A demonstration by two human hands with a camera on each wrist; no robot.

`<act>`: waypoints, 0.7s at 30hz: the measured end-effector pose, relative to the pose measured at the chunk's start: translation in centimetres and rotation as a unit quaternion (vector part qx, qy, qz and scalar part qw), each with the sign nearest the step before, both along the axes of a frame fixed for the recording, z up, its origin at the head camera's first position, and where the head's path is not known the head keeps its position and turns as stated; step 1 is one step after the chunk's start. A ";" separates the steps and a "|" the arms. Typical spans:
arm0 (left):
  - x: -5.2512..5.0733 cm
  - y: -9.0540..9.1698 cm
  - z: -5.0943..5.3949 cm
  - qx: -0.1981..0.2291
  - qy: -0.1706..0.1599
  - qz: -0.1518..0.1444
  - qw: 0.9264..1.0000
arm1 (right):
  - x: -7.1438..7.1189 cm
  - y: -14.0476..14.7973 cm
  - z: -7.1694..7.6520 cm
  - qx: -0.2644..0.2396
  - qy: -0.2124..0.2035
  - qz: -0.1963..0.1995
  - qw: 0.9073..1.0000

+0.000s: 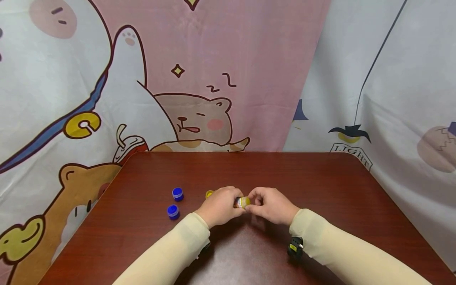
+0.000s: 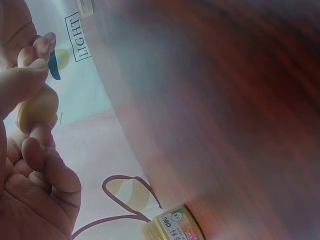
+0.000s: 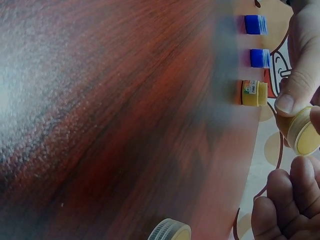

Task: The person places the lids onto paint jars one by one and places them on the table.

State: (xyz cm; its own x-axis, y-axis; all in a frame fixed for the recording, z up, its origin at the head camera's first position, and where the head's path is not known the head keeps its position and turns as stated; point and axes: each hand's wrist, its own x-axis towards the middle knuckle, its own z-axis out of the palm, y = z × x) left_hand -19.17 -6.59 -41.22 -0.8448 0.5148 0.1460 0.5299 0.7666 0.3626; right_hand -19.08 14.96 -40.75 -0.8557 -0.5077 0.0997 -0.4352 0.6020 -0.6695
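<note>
My left hand (image 1: 221,204) grips a small yellow paint jar (image 1: 244,202), tilted sideways above the table. Its round yellow end (image 3: 308,140) faces my right hand (image 1: 272,204), whose thumb and finger pinch at the rim. In the right wrist view, that hand's other fingers (image 3: 279,200) curl just below the jar. A second yellow paint jar (image 2: 175,225), with a printed label, stands on the table; in the head view my left hand partly covers it. A clear ribbed cap with a yellow centre (image 3: 171,231) lies at the bottom edge of the right wrist view.
To the left of my left hand, two blue paint jars (image 1: 173,212) stand on the brown wooden table (image 1: 285,174). A cartoon-printed cloth (image 1: 256,79) hangs behind the table's far edge and along its sides.
</note>
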 end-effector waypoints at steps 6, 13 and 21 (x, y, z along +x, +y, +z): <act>0.1 0.1 0.0 -0.001 0.001 -0.001 1.000 | 0.0 0.1 0.0 -0.006 -0.010 0.005 1.000; 0.0 0.1 -0.1 0.004 0.000 0.000 1.000 | 0.0 0.0 0.0 0.004 -0.003 -0.001 1.000; 0.0 0.1 0.0 0.007 -0.001 0.000 1.000 | 0.0 -0.1 0.1 -0.004 -0.013 0.001 1.000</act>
